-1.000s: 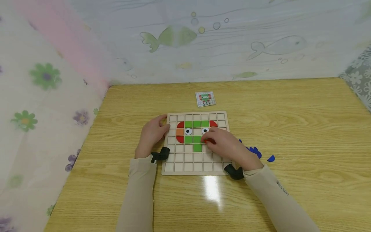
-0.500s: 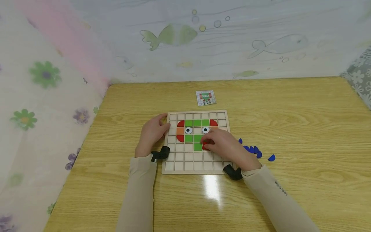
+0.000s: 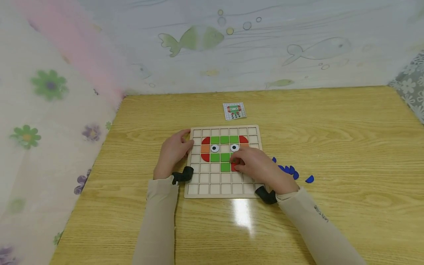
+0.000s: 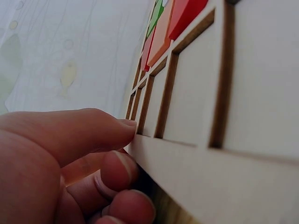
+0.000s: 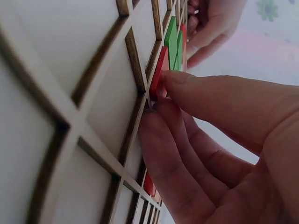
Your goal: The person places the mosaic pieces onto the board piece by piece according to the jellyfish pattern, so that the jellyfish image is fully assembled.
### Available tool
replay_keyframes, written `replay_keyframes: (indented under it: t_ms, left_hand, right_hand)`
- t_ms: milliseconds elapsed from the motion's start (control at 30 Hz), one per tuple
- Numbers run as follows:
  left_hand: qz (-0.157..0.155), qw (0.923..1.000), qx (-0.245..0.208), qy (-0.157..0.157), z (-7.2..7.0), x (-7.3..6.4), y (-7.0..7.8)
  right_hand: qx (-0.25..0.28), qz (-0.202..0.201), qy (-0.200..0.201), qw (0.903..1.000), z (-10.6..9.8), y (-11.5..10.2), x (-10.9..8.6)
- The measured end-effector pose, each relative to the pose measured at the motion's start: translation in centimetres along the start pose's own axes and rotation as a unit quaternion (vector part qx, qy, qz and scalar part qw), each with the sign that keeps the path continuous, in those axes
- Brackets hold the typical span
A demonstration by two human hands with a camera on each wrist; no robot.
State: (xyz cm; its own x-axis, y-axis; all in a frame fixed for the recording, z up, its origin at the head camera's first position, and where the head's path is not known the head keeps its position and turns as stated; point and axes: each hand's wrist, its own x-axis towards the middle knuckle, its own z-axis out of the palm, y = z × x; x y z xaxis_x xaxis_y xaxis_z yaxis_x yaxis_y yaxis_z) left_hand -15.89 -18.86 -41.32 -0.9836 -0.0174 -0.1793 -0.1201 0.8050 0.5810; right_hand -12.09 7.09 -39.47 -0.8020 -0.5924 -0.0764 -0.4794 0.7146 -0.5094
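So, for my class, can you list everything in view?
Board: one, pale, centre
Table: one, yellowish, beneath board
Card: one, white, printed, beyond board
Squares: at least six, green, on board
Red pieces: at least four, red, on board
Orange pieces: two, orange, on board
Eye pieces: two, mostly white, on board
Blue pieces: at least five, blue, right of board
Walls: at least two, pale, patterned, behind and left
Sleeves: two, beige, near side
Wrist devices: two, black, worn
Left fingers: one hand, touching board's left edge
Right fingers: one hand, pinching red piece
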Motion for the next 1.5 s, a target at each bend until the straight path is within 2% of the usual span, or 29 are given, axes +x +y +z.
replay_keyframes:
  t_ms: [200, 367, 633, 900, 1033, 1200, 1333, 1500]
  left_hand:
    - [-0.004, 1.0000, -0.002, 0.000, 0.0, 0.0, 0.0]
    - [-0.003, 1.0000, 0.002, 0.003, 0.0, 0.1, -0.1]
    - [-0.012, 0.9999, 0.000, -0.001, 0.2, 0.1, -0.3]
    - [-0.010, 0.9999, -0.010, -0.006, 0.1, -0.1, 0.0]
    - [-0.011, 0.9998, -0.013, -0.003, 0.0, -0.1, -0.2]
    - [-0.011, 0.9998, -0.015, -0.001, 0.0, -0.1, -0.4]
    - [-0.010, 0.9998, -0.014, -0.003, 0.1, 0.0, -0.4]
    - [-0.006, 0.9999, -0.011, -0.001, 0.1, 0.1, -0.3]
  right_hand:
    - [0.011, 0.030, 0.010, 0.9994, -1.0, 0.6, -0.1]
    - [0.013, 0.031, 0.015, 0.9993, -2.0, 1.9, -0.9]
    - [0.020, 0.037, -0.010, 0.9991, -2.4, 3.9, -3.2]
    - [-0.003, 0.041, -0.042, 0.9983, -3.0, 5.8, -5.3]
    - [-0.017, 0.031, -0.059, 0.9976, -3.2, 5.9, -5.8]
    - [-0.039, 0.042, -0.079, 0.9953, -3.2, 5.2, -6.0]
    - [-0.063, 0.036, -0.068, 0.9950, -3.1, 4.6, -6.1]
    - [-0.067, 0.029, -0.060, 0.9955, -3.1, 4.4, -6.2]
